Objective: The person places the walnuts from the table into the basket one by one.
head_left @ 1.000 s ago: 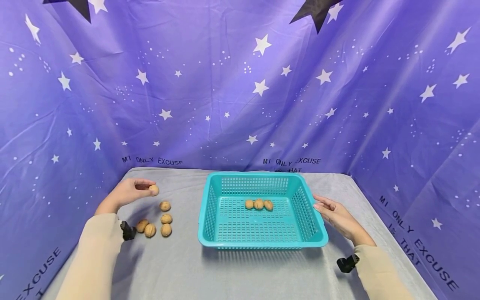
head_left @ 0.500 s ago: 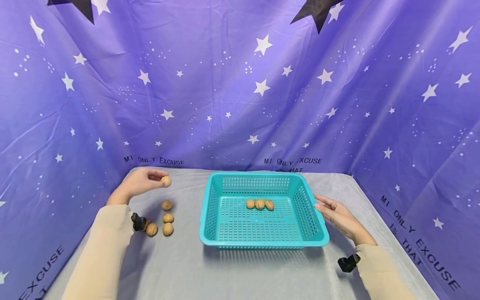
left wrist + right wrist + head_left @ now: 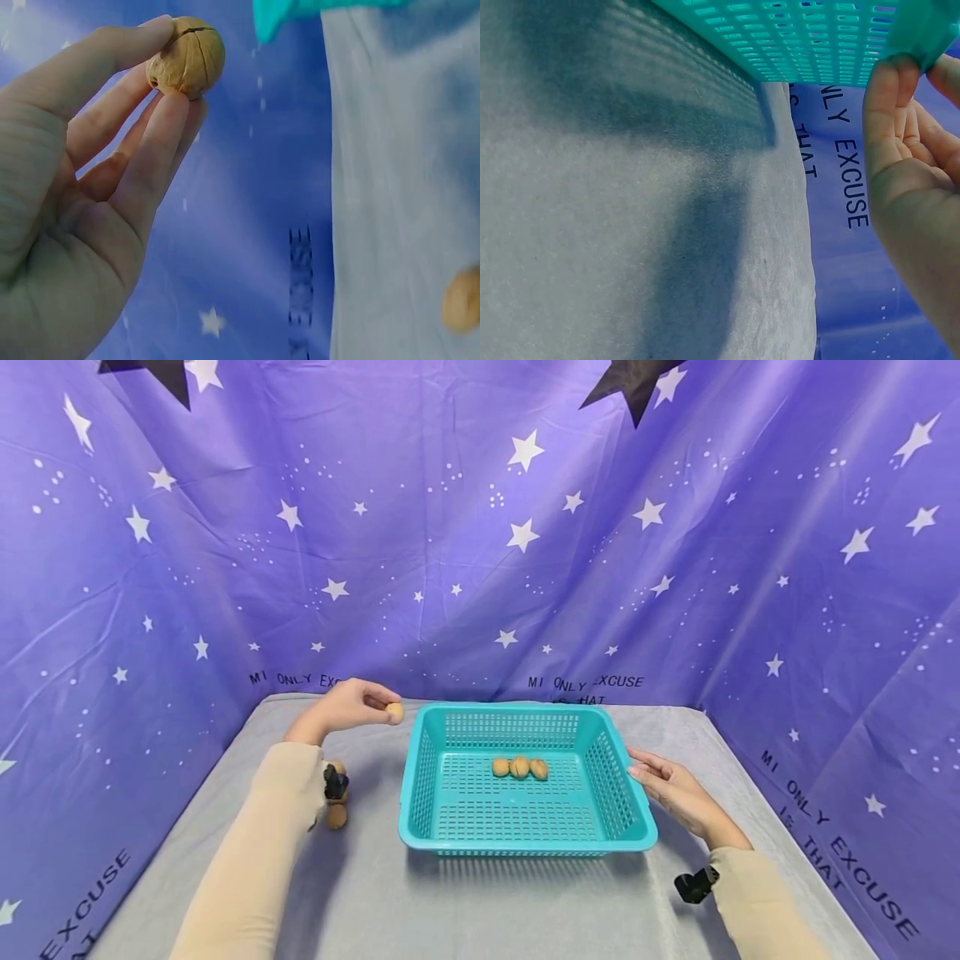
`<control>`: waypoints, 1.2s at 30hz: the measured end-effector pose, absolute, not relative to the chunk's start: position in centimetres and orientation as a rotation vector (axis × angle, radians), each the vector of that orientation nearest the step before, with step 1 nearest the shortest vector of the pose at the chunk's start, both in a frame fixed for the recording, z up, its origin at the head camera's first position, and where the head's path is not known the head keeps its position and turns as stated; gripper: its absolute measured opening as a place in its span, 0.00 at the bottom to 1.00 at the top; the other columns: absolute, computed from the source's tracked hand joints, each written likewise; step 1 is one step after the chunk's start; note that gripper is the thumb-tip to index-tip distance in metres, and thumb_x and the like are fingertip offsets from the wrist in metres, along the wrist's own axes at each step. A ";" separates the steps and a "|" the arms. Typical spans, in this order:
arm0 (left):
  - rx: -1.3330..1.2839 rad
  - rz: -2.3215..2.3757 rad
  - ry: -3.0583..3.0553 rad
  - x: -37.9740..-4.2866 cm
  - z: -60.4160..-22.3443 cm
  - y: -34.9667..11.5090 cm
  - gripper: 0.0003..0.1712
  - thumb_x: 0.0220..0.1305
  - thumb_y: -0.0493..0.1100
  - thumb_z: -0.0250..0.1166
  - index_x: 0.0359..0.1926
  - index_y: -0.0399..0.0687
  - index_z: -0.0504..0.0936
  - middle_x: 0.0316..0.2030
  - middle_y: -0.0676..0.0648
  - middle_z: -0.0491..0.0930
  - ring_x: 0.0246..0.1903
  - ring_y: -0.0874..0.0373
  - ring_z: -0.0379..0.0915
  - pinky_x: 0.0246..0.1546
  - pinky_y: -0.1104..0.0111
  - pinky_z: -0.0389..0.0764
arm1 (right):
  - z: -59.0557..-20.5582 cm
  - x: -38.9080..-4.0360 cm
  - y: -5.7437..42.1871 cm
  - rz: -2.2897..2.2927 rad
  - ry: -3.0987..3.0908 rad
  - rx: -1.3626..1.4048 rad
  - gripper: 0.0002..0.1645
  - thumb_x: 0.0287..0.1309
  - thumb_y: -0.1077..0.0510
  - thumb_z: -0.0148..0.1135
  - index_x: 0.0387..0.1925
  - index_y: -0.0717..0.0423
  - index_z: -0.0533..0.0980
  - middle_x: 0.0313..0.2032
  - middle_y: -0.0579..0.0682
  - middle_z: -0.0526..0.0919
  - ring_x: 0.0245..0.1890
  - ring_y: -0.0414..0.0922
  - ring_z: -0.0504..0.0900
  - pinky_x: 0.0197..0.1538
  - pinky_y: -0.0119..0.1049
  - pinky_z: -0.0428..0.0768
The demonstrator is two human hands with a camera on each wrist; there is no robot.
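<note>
My left hand pinches a walnut between thumb and fingertips, its cracked seam showing in the left wrist view. In the head view it is raised just beyond the back left corner of a turquoise plastic basket. Three walnuts sit in a row on the basket's floor. My right hand holds the basket's right rim, with thumb and fingers pinching the edge in the right wrist view. Left of the basket, other walnuts lie on the cloth, partly hidden by my left wrist and sleeve.
A grey cloth covers the table under the basket. Purple curtains with stars and lettering enclose the back and both sides. Small black cameras are strapped to my left wrist and right wrist.
My left hand has carried the walnut rightward and a little up, from the table's left side to beside the basket. The right hand and basket have stayed in place.
</note>
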State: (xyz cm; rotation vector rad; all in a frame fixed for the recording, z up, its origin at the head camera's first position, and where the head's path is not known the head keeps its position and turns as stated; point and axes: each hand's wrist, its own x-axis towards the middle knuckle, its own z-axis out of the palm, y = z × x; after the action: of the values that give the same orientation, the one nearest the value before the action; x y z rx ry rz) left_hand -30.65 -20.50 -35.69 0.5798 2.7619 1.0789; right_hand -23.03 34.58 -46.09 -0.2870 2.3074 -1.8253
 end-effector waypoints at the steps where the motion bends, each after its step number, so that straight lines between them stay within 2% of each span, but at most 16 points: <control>1: 0.597 1.061 2.759 -30.7 -35.7 -19.7 0.27 0.59 0.51 0.75 0.57 0.42 0.84 0.49 0.44 0.85 0.50 0.48 0.81 0.55 0.51 0.79 | -46.1 -23.0 34.6 -1.826 2.306 -0.287 0.39 0.75 0.55 0.55 0.75 0.71 0.51 0.55 0.63 0.73 0.52 0.34 0.79 0.57 0.23 0.74; 4: 0.655 1.012 2.745 -30.9 -35.7 -17.2 0.26 0.60 0.50 0.74 0.56 0.42 0.84 0.48 0.45 0.85 0.50 0.49 0.81 0.55 0.51 0.78 | -46.1 -23.0 34.6 -1.830 2.303 -0.289 0.39 0.75 0.55 0.55 0.75 0.71 0.51 0.55 0.63 0.73 0.51 0.35 0.79 0.57 0.24 0.74; 10: 0.742 0.978 2.693 -31.7 -36.1 -12.8 0.23 0.61 0.49 0.74 0.54 0.46 0.85 0.47 0.49 0.85 0.49 0.54 0.81 0.54 0.56 0.80 | -46.1 -23.0 34.6 -1.837 2.291 -0.279 0.39 0.75 0.56 0.54 0.75 0.71 0.51 0.55 0.63 0.72 0.52 0.35 0.79 0.57 0.23 0.73; 20: 0.784 0.980 2.610 -32.4 -37.3 -8.8 0.20 0.61 0.44 0.74 0.54 0.46 0.86 0.47 0.50 0.85 0.48 0.58 0.81 0.53 0.61 0.80 | -46.0 -22.9 34.5 -1.837 2.298 -0.291 0.39 0.75 0.56 0.54 0.75 0.71 0.51 0.56 0.63 0.72 0.52 0.35 0.79 0.57 0.24 0.74; 26: 0.734 0.947 2.563 -32.6 -39.1 -7.2 0.21 0.62 0.41 0.73 0.56 0.42 0.84 0.50 0.49 0.84 0.50 0.55 0.80 0.52 0.62 0.81 | -46.1 -23.1 34.6 -1.845 2.294 -0.292 0.39 0.75 0.56 0.54 0.75 0.72 0.51 0.55 0.63 0.73 0.51 0.36 0.79 0.57 0.25 0.75; 36: 0.532 0.884 2.563 -33.3 -43.1 -5.6 0.19 0.60 0.43 0.75 0.53 0.47 0.86 0.46 0.52 0.84 0.49 0.56 0.78 0.53 0.59 0.80 | -46.3 -23.1 34.5 -1.847 2.291 -0.272 0.39 0.75 0.56 0.55 0.75 0.71 0.51 0.55 0.62 0.73 0.51 0.36 0.80 0.57 0.26 0.75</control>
State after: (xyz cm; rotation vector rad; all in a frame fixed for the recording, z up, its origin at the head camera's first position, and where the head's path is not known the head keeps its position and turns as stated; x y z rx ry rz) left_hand -33.29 -5.58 -43.08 0.5318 2.5633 0.8836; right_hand -23.10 34.51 -46.25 -0.2723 2.2911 -1.8473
